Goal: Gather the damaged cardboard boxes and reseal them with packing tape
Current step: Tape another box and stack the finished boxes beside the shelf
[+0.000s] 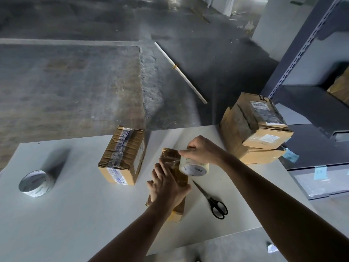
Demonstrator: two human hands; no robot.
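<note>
We are pressing our left hand [166, 186], fingers straight, flat on the small box [178, 208] in the middle of the counter [75, 214] to steady it. Our right hand [201, 150] fingers are curling round the tape roll [194, 166], stretching tape over its top.

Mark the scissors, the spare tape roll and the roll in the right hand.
scissors [213, 203]: head view, black handle near the pivot.
spare tape roll [43, 187]: head view, outer band.
held tape roll [195, 167]: head view, printed core.
</note>
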